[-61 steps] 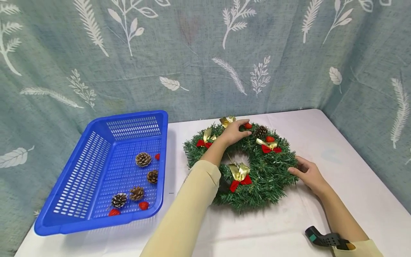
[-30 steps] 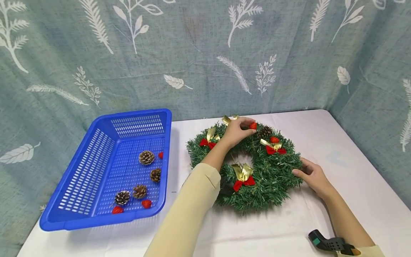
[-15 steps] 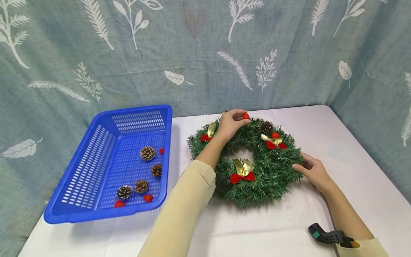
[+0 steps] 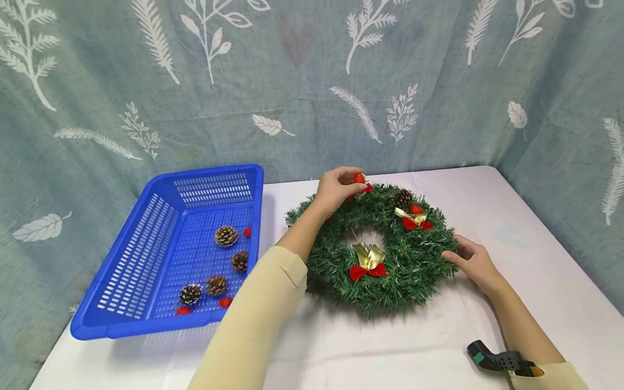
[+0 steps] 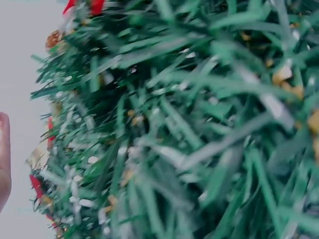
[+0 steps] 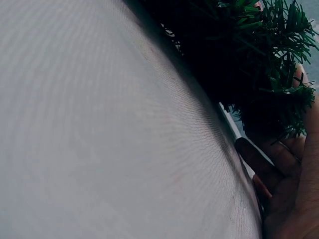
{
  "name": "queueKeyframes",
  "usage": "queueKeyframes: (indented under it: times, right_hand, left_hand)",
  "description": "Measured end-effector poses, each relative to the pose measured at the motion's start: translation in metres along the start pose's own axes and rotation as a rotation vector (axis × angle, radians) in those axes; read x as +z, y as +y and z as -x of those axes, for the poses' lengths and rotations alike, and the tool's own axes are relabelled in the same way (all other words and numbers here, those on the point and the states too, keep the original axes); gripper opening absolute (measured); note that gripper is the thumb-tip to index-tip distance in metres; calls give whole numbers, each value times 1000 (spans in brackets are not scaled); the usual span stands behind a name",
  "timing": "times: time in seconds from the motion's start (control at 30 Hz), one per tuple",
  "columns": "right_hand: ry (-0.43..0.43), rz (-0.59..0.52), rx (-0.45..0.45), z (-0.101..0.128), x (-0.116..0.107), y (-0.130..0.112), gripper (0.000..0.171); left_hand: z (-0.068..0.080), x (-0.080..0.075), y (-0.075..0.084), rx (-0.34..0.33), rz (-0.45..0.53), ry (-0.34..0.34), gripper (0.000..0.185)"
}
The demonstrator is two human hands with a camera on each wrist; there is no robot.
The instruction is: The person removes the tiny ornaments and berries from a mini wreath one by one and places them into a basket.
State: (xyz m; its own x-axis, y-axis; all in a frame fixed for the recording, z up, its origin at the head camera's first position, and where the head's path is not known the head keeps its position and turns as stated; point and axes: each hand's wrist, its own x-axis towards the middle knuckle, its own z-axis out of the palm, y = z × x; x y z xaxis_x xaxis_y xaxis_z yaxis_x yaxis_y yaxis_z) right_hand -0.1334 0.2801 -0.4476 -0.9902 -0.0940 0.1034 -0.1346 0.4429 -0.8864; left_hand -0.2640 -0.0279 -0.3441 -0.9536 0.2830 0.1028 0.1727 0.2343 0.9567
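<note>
- While the left hand [image 4: 336,190] hovers over the far rim of the green wreath [image 4: 385,281], its thumb and fingertips pinch a small red berry [image 4: 359,178], held just above the needles.
- The right hand [image 4: 475,264] rests against the wreath's right edge, fingers relaxed and fairly straight, touching the branches and seemingly steadying the ring on the white table [image 4: 512,216].
- I judge the step in hand to be stripping ornaments: the berry looks lifted free of the wreath, while a pine cone [image 4: 402,198] and two red-and-gold bows [image 4: 413,219] sit on it.
- The blue basket [image 4: 122,319], well to the left, already holds pine cones and red berries; the next move likely calls for carrying the berry across and releasing it over the basket floor while the wreath stays pinned.
- The head view alone shows the berry, the basket and both hands together.
- The left wrist view is filled with blurred needles [image 5: 189,129], with a bit of finger at the left edge; the pinch is not visible there.
- The right wrist view shows the fingers [image 6: 284,164] tucked under the wreath's outer fringe, against the table, which the head view hides.
</note>
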Motion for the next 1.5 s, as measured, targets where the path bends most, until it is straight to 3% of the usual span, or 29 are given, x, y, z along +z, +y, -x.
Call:
queueKeyframes:
  times: [0.17, 0.47, 0.73, 1.17, 1.37, 1.5]
  right_hand:
    - [-28, -7, 25, 1, 3, 0, 65]
    - [-34, -3, 15, -1, 1, -1, 64]
    - [-37, -3, 43, -5, -2, -4, 67]
    - [-48, 3, 68, 1, 2, -5, 68]
    - [-37, 30, 47, 0, 1, -2, 65]
    - [-32, -2, 27, -1, 1, 0, 64]
  left_hand:
    - [2, -12, 8, -32, 58, -37, 39]
    - [8, -29, 18, -25, 42, -150, 38]
    - [21, -44, 29, 30, -12, -242, 37]
    - [39, -77, 35, 5, -63, -195, 39]
    - [50, -89, 44, 38, -133, -181, 40]
    - [56, -96, 53, 52, -122, -163, 40]
